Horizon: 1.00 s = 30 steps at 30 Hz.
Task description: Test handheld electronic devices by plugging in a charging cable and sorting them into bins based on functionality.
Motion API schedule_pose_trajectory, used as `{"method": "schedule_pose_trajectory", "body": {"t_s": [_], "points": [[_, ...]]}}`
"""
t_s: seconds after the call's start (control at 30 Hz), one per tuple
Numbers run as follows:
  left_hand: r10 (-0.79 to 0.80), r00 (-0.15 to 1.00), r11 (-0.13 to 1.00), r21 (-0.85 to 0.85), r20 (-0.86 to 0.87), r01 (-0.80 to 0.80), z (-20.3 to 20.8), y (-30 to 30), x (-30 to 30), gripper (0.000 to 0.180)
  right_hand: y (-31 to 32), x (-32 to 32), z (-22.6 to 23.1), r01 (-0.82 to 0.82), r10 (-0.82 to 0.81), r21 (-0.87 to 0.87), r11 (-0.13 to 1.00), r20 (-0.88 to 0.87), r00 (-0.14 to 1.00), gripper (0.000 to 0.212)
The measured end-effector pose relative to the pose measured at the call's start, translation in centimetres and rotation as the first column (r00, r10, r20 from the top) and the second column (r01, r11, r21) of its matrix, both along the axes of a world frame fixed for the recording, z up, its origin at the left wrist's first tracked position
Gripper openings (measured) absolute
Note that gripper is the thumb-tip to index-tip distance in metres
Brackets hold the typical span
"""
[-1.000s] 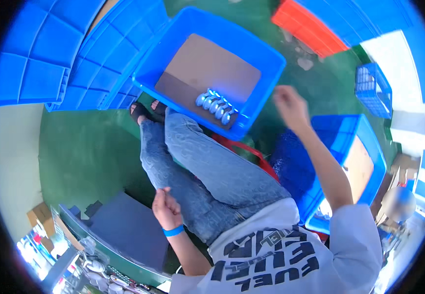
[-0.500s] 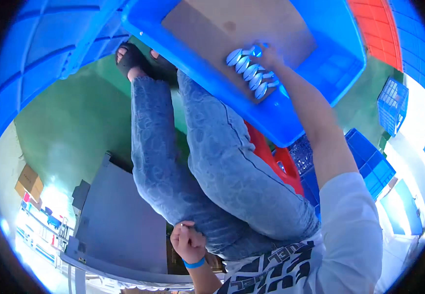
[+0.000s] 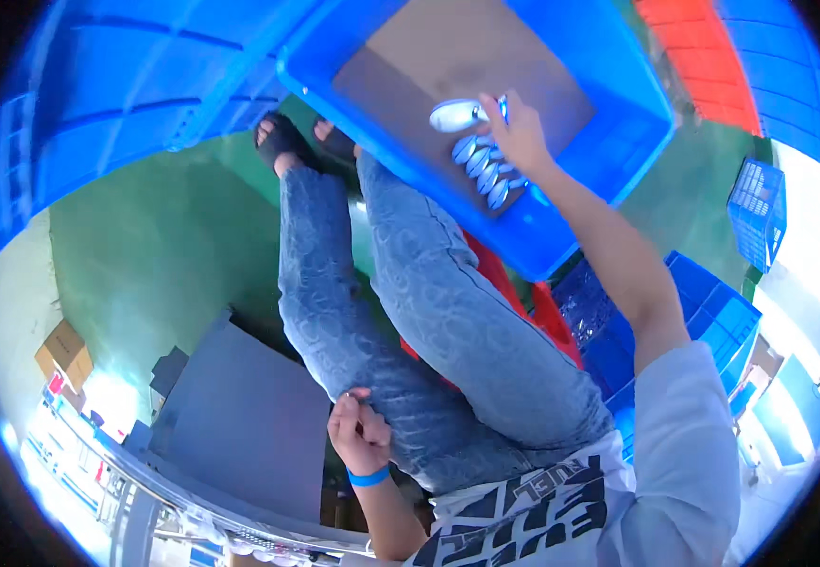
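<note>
I sit with my jeans-clad legs stretched toward a large blue crate (image 3: 608,180) lined with brown cardboard (image 3: 467,66). Inside it lies a row of several small silvery oval parts (image 3: 486,170). My right hand (image 3: 521,132) reaches into the crate above that row and holds one silvery oval part (image 3: 455,115) at its fingertips. My left hand (image 3: 358,437), with a blue wristband, rests half-curled against my left thigh and holds nothing that I can see.
More blue crates (image 3: 127,104) stand at the upper left and blue crates (image 3: 703,321) at the right, with a red crate (image 3: 703,57) at the top right. A dark grey panel (image 3: 240,425) lies beside my left leg on the green floor (image 3: 155,246). Small cardboard boxes (image 3: 65,350) sit far left.
My right arm swung from beside the crate into it and now holds one silvery part above the row. The view tilted closer over my legs. My left hand stayed on my thigh.
</note>
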<state>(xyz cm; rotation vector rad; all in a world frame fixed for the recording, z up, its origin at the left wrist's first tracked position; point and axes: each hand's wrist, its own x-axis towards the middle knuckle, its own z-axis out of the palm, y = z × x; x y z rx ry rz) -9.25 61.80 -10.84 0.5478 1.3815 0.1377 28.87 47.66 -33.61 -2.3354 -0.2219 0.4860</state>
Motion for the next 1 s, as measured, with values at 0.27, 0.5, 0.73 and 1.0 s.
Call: {"method": "schedule_pose_trajectory", "body": {"t_s": [0.27,0.5,0.73,1.0], "points": [[-0.063,0.983,0.983,0.182,0.175,0.03,-0.9,-1.5,-1.9,0.022,-5.0,-9.5,25.8,0.619,-0.003,0.731,0.287,-0.645,0.764,0.017],[-0.188,0.931,0.963,0.245,0.314,0.112,3.7,-2.8,-4.1,0.025,-3.4,-17.5,32.7,0.374,0.251,0.699,0.609,-0.617,0.746,0.034],[-0.478,0.844,0.791,0.536,0.243,0.294,12.0,-6.5,-5.0,0.025,-2.7,-22.5,32.2,0.005,0.326,0.691,0.723,-0.347,0.879,0.025],[-0.527,0.85,0.472,0.828,-0.012,0.304,13.0,-8.2,-7.3,0.015,-2.4,-24.8,31.0,-0.177,0.392,0.67,0.721,-0.184,0.901,0.022]]}}
